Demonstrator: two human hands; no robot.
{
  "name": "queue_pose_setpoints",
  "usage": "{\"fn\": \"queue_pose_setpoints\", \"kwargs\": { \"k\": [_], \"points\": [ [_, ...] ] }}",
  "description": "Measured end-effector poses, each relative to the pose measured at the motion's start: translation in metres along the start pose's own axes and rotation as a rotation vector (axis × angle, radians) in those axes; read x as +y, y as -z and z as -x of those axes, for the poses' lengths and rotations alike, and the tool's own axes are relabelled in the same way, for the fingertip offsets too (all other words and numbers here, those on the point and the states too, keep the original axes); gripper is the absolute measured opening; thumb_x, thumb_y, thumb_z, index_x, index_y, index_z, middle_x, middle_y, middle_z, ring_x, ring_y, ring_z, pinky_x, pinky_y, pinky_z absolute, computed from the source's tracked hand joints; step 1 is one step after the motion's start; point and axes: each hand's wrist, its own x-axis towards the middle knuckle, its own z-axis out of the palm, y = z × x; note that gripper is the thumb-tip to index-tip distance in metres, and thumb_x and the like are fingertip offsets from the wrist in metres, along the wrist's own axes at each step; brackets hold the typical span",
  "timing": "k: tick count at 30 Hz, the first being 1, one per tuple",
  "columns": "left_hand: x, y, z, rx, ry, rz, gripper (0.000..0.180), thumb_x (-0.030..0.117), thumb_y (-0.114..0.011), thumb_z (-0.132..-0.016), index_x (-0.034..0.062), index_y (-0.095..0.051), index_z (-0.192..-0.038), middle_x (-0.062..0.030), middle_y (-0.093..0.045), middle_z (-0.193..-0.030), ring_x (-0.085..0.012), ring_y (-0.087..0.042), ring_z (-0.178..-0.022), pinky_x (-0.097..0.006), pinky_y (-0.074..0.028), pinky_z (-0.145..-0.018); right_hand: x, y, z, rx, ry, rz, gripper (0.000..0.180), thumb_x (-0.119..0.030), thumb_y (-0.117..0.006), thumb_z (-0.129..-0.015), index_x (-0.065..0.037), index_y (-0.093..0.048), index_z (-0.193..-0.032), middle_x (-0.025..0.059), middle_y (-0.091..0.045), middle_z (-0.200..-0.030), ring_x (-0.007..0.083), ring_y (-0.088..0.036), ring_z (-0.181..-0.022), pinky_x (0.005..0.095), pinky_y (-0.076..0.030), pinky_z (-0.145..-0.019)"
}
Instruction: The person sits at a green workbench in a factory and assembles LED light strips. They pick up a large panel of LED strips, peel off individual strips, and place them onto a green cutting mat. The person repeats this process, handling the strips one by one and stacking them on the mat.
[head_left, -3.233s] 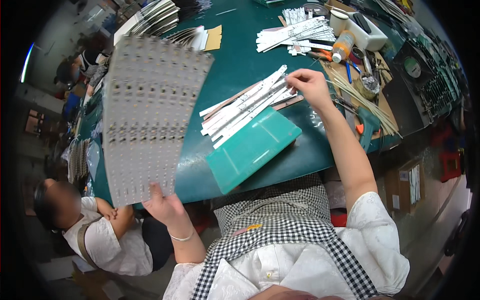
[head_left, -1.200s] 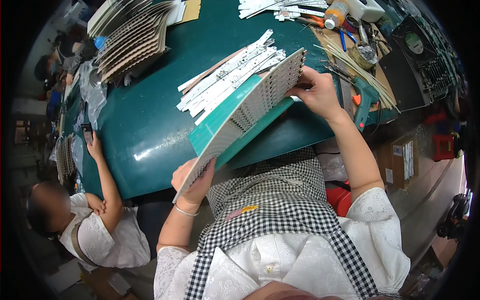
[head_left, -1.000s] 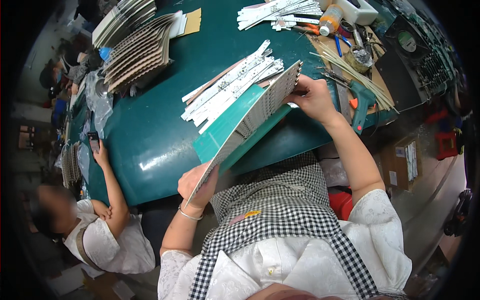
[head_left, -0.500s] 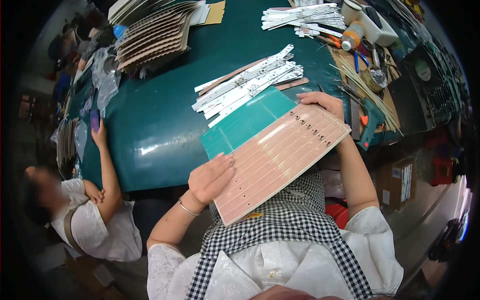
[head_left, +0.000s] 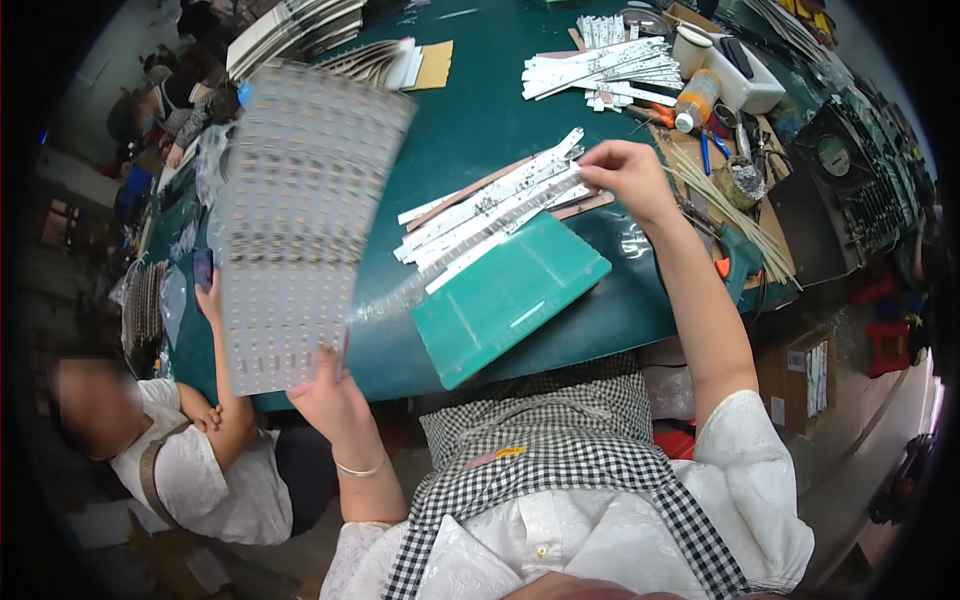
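Note:
My left hand (head_left: 335,400) grips the lower edge of a large circuit board panel (head_left: 300,230), thumb on its face. The panel stands raised on the left, its grey side with rows of small components facing me, slightly blurred. At the pile of narrow white circuit board strips (head_left: 470,230), my right hand (head_left: 630,180) pinches the right end of a blurred grey strip (head_left: 500,228) that slants down to the left across the pile. Just nearer to me lies a flat green plastic block (head_left: 510,300), touched by neither hand.
Stacked panels (head_left: 300,35) stand at the far left on the green table (head_left: 470,120). Far right are more white strips (head_left: 615,70), an orange bottle (head_left: 697,100), thin sticks (head_left: 735,210) and a glue gun (head_left: 738,255). To my left sits a person (head_left: 200,450) holding a phone.
My left hand has lifted the panel off the green block and swung it left, its brown side no longer facing me. My right hand let go of it and took a strip at the pile.

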Motion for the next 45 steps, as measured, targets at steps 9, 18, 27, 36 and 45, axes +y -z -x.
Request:
{"fn": "queue_pose_setpoints", "kwargs": {
  "k": [9,18,27,36,45],
  "points": [
    [-0.031,-0.013,0.046,-0.239,0.355,-0.137,0.039,-0.003,-0.070,-0.079,-0.0026,-0.056,-0.115,-0.0092,-0.064,-0.108,-0.0169,-0.062,-0.096,-0.032,-0.048,-0.087,0.004,0.001,0.002,0.108,0.029,0.267,0.028,-0.023,-0.070,-0.084,-0.001,-0.069,-0.100,0.0054,-0.067,-0.094,0.0106,-0.059,-0.065,0.0256,-0.049,-0.062],
    [-0.041,-0.018,0.064,-0.339,0.412,-0.276,0.034,0.001,-0.074,-0.077,-0.0041,-0.060,-0.109,-0.0090,-0.066,-0.101,-0.0152,-0.063,-0.086,-0.029,-0.051,-0.080,0.012,0.010,0.060,-0.226,-0.196,-0.006,0.024,0.006,-0.069,-0.074,0.001,-0.060,-0.096,0.0014,-0.064,-0.091,0.0086,-0.061,-0.083,0.0236,-0.050,-0.075],
    [-0.032,-0.027,0.034,-0.455,0.337,-0.253,0.046,-0.003,-0.077,-0.072,-0.0035,-0.057,-0.113,-0.0100,-0.066,-0.103,-0.0164,-0.064,-0.091,-0.030,-0.052,-0.081,-0.002,0.013,0.059,-0.286,-0.085,0.249,0.034,0.005,-0.074,-0.070,0.003,-0.062,-0.102,0.0020,-0.066,-0.090,0.0092,-0.061,-0.082,0.0248,-0.051,-0.077],
    [-0.041,-0.020,0.041,-0.952,-0.769,-0.631,0.016,0.008,-0.066,-0.078,-0.0036,-0.069,-0.089,-0.0184,-0.070,-0.087,-0.0311,-0.070,-0.086,-0.034,-0.057,-0.076,0.021,0.004,0.084,-0.002,0.345,0.347,0.011,-0.001,-0.069,-0.073,-0.001,-0.066,-0.084,0.0089,-0.072,-0.084,0.0158,-0.070,-0.076,0.0248,-0.054,-0.067],
    [-0.032,-0.015,0.031,-0.573,-0.399,-0.530,0.019,-0.010,-0.062,-0.078,-0.0075,-0.066,-0.096,-0.0160,-0.069,-0.094,-0.0267,-0.068,-0.087,-0.037,-0.055,-0.079,0.019,0.006,0.082,0.020,-0.051,0.179,0.009,0.002,-0.070,-0.077,0.001,-0.068,-0.086,0.0049,-0.068,-0.080,0.0114,-0.063,-0.071,0.0248,-0.052,-0.067]
  ]
}}
